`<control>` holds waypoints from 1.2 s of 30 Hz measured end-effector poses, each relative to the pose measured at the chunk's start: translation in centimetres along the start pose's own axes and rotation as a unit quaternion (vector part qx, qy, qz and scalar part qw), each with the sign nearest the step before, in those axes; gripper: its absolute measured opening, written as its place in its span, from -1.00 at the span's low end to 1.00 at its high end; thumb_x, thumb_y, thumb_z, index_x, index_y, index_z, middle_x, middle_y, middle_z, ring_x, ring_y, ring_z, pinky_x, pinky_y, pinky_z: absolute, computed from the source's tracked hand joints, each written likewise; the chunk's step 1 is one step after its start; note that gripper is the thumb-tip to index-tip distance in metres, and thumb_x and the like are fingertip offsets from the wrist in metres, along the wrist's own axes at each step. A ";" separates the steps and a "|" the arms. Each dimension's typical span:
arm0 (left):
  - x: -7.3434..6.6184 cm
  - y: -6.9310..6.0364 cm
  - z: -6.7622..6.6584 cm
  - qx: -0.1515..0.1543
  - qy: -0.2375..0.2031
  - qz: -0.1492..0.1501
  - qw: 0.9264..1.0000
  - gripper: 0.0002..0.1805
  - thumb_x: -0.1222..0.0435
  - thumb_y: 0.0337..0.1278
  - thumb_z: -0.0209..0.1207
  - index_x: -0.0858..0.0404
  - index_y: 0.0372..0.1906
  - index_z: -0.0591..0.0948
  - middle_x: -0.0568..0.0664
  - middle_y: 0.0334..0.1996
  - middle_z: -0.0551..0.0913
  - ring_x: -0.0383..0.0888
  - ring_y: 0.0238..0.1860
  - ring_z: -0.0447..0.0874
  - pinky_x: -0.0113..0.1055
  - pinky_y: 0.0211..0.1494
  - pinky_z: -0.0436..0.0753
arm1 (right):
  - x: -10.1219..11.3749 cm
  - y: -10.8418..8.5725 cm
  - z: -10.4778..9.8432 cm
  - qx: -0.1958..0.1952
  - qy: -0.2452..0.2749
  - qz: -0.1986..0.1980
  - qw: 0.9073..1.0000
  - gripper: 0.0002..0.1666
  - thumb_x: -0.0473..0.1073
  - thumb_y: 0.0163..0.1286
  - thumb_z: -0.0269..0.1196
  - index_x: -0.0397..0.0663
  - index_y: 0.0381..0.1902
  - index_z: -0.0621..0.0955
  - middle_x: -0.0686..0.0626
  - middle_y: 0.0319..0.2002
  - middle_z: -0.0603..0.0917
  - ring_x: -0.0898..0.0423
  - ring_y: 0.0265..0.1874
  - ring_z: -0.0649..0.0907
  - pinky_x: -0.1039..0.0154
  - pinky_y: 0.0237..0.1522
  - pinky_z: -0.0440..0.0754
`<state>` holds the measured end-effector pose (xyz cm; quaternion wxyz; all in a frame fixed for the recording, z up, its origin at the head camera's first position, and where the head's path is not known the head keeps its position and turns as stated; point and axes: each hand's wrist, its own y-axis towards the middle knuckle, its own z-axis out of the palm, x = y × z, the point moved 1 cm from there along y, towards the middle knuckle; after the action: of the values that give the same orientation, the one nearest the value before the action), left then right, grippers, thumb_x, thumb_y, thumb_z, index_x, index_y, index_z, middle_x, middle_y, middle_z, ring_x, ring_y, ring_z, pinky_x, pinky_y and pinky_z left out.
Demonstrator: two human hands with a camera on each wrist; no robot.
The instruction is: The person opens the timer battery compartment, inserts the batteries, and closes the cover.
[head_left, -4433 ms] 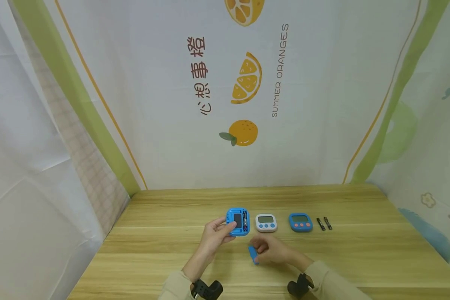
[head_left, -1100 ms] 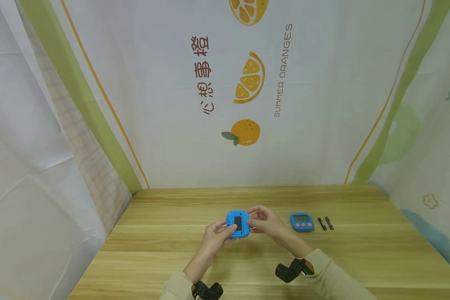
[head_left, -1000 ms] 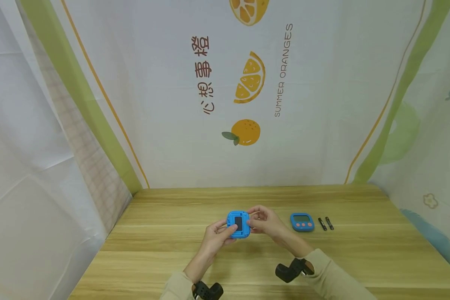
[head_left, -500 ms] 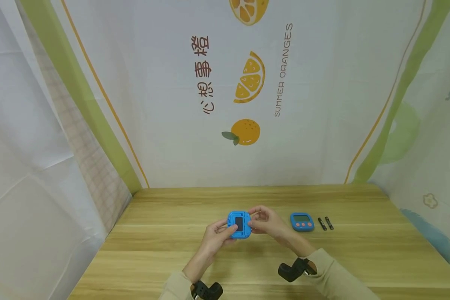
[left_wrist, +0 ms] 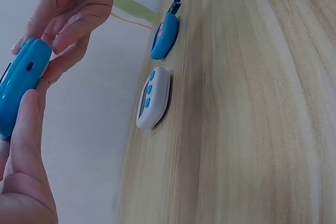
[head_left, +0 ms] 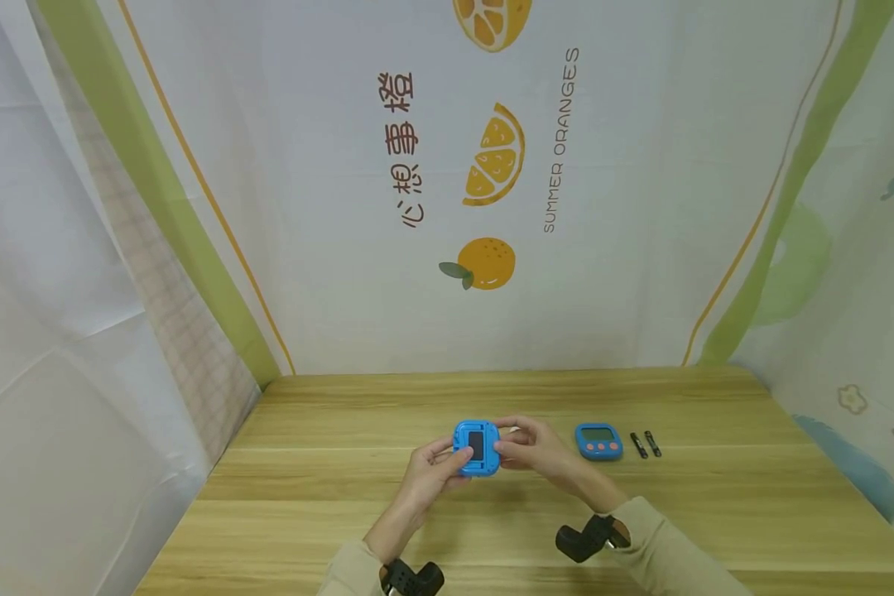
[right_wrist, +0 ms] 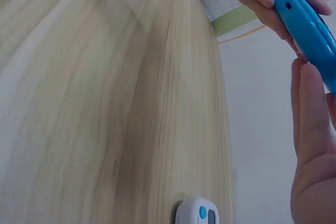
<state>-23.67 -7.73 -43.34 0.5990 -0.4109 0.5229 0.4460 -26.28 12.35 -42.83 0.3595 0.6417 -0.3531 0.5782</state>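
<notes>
A blue digital timer (head_left: 489, 462) is held up above the table, its back with a dark panel facing me. My left hand (head_left: 425, 478) grips its left side, thumb lying on the back. The right hand (head_left: 542, 455) pinches the right edge, its thumb on the strip where the blue battery cover sits. No batteries show in the compartment now. Behind the right hand, a white timer (left_wrist: 154, 98) with blue buttons lies on the table in the left wrist view; the head view mostly hides it.
Right of the hands lies another blue timer (head_left: 599, 442) with pink buttons. Two dark batteries (head_left: 638, 445) lie beside it on the wooden table (head_left: 328, 472). A printed curtain (head_left: 328, 273) hangs behind the table's back edge.
Some seconds ago the right hand held the battery cover low over the table and a battery showed in the timer. The cover now lies over that compartment. In the last second both hands barely shifted.
</notes>
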 end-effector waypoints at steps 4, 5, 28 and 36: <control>-0.2 -0.1 0.1 0.001 0.003 0.004 1.000 -0.40 0.21 0.07 0.17 0.49 0.15 0.32 0.23 -0.21 0.61 -0.12 -0.31 0.64 -0.13 -0.09 0.56 | -0.1 0.1 0.0 0.002 0.008 0.006 1.000 -0.38 -0.12 0.24 0.17 -0.36 0.15 0.28 -0.21 -0.20 0.61 -0.02 -0.24 0.62 0.01 -0.10 0.53; -0.3 -0.1 0.1 0.001 0.003 0.003 1.000 -0.40 0.21 0.07 0.17 0.49 0.15 0.33 0.23 -0.21 0.61 -0.12 -0.31 0.64 -0.13 -0.09 0.55 | -0.1 0.1 0.0 0.002 0.009 0.007 1.000 -0.38 -0.12 0.24 0.17 -0.36 0.15 0.28 -0.20 -0.21 0.61 -0.01 -0.24 0.62 0.01 -0.10 0.53; -0.3 0.2 0.8 0.018 -0.020 0.029 0.999 -0.43 0.23 0.19 0.05 0.51 0.18 0.23 0.31 -0.08 0.52 -0.08 -0.18 0.60 -0.31 -0.07 0.56 | 0.0 -0.1 0.6 -0.043 0.007 0.003 0.999 -0.47 -0.09 0.23 0.19 -0.41 0.01 0.41 -0.11 -0.23 0.59 0.03 -0.21 0.60 0.12 -0.12 0.57; -0.1 0.3 1.0 0.020 -0.001 0.031 0.999 -0.42 0.18 0.21 0.03 0.44 0.22 0.21 0.22 0.03 0.41 0.04 0.05 0.42 -0.19 0.08 0.46 | 0.4 -0.2 0.8 -0.074 -0.021 -0.032 0.997 -0.51 -0.20 0.16 0.25 -0.36 0.01 0.45 -0.17 -0.19 0.57 0.00 -0.19 0.57 0.13 -0.14 0.57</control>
<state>-23.68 -6.76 -43.13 0.5935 -0.3818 0.5440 0.4540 -25.67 11.76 -42.50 0.4171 0.6364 -0.3814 0.5250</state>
